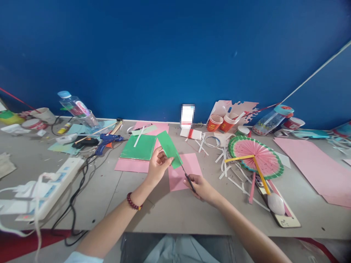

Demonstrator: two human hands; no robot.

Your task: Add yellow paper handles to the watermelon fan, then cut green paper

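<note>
My left hand (159, 163) pinches a strip of green paper (168, 145) by its lower left edge and holds it up off the table. My right hand (200, 187) is closed round the dark handles of a pair of scissors (189, 180). The scissor blades reach the lower right edge of the green paper; how far they are parted is too small to tell. Below the hands lies a square of pink paper (189, 170). A stack of green sheets (138, 147) rests on another pink sheet (131, 166), left of my left hand.
On the left are a blue glue gun (109, 141), a white power strip (59, 186) with cables, and a leaning plastic bottle (78, 107). To the right, a watermelon paper fan (257, 155) lies among white paper strips. Red paper cups (214, 123) stand by the blue wall.
</note>
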